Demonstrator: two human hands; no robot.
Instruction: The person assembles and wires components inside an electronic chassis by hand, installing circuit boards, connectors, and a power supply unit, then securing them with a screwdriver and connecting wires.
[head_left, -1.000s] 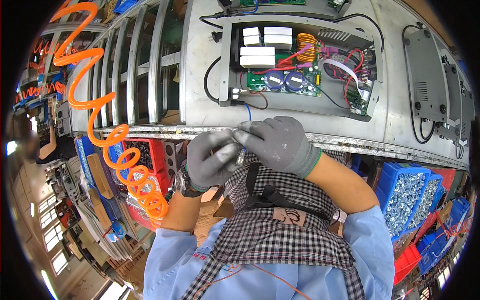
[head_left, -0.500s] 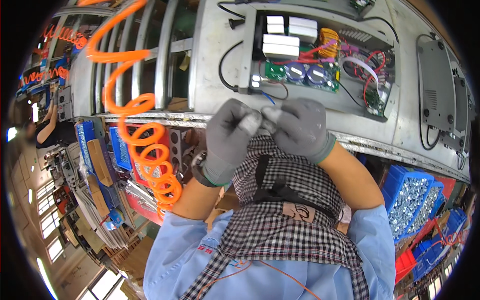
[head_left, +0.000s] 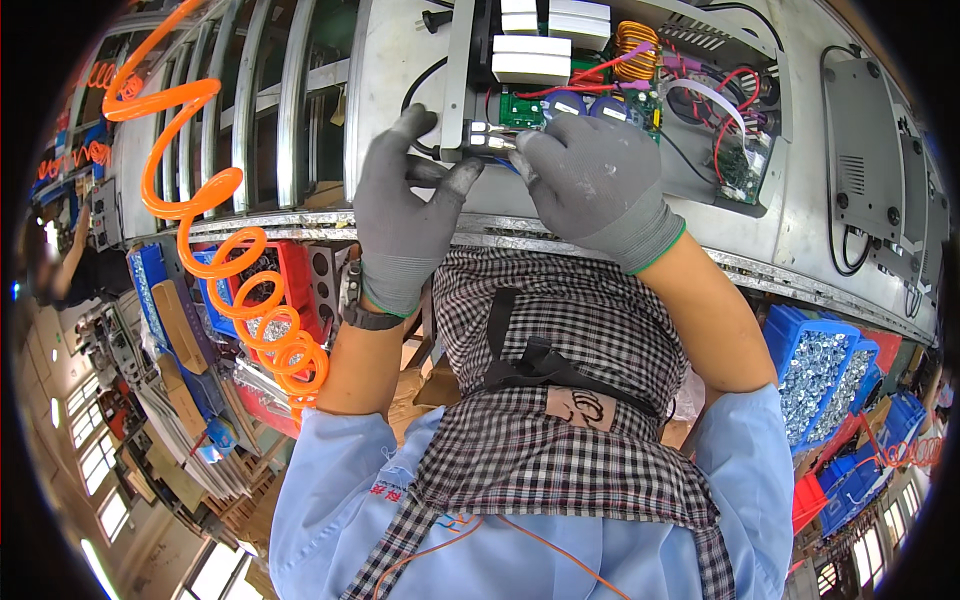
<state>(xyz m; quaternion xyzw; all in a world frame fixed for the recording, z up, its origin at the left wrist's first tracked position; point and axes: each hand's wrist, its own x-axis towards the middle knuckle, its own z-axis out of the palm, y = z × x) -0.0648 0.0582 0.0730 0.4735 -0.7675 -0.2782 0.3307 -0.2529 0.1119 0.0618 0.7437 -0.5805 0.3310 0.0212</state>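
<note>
By the workbench's [head_left: 392, 72] front edge, the right hand [head_left: 595, 180] is apparently pinching a metallic part [head_left: 497, 143] at the chassis's [head_left: 460, 70] near-left corner, where the loosely spread, seemingly empty left hand [head_left: 403, 205] should be steadying the chassis.

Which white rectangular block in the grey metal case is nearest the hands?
The front white block, just beyond the right gloved hand; the two others sit farther back.

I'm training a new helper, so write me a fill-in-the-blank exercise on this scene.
1. The gloves on the left hand and right hand are ____.
2. The watch is worn beside the ____ hand.
3. The large coiled hose is ____.
4. The rectangular blocks inside the open metal case are ____.

Missing words: gray; left; orange; white.
</note>
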